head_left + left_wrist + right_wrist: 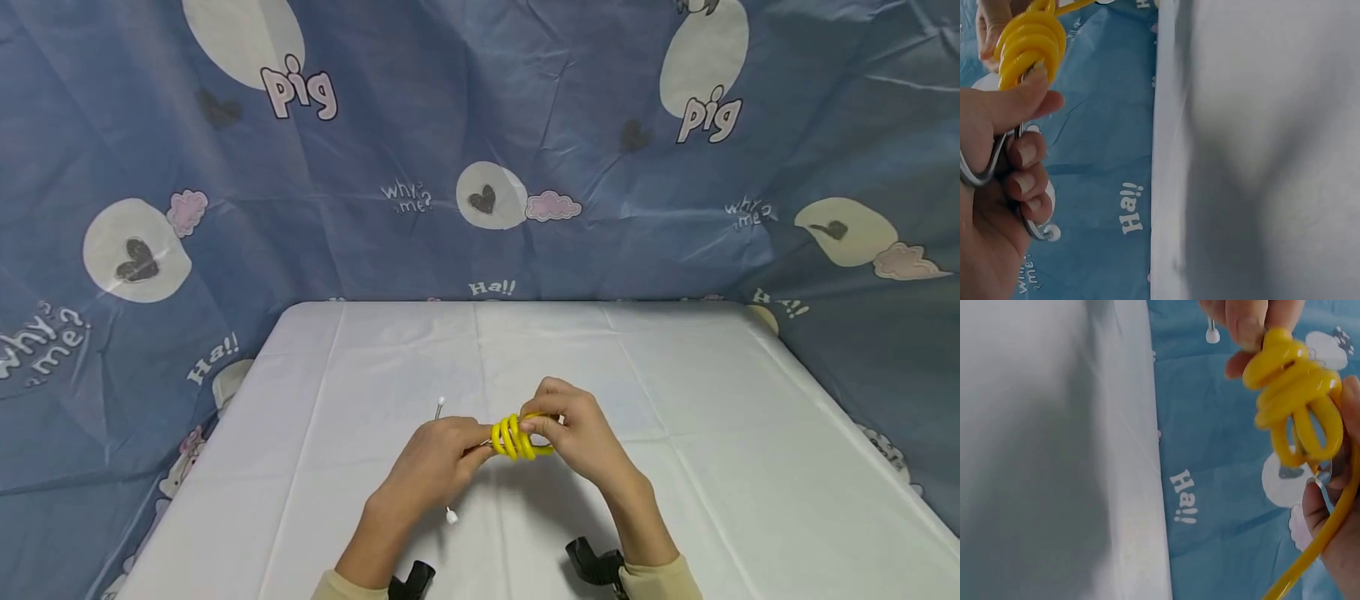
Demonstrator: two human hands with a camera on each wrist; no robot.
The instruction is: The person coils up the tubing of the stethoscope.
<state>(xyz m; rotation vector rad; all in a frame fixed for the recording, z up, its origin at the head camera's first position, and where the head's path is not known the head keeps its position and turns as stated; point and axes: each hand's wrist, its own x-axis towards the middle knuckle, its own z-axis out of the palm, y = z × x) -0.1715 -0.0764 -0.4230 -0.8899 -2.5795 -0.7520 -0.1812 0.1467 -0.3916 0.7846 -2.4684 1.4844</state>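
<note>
Several turns of glossy yellow tubing (513,437) are wound round a thin metal piece between the two hands. My left hand (438,454) grips the bent metal wire (984,179), its thumb pressed against the near end of the coil. White-tipped wire ends (452,517) stick out on both sides of that hand. At the coil's other end, my right hand (581,429) pinches the tubing with thumb and fingers. Loops show there in the right wrist view, and a loose length of yellow tubing (1310,550) runs down past the right hand. The metal inside the coil is mostly hidden.
Both hands are above a table with a white cloth (360,375). Behind it and at its sides hangs a blue printed curtain (420,250). Black wrist mounts (592,562) sit by both sleeves.
</note>
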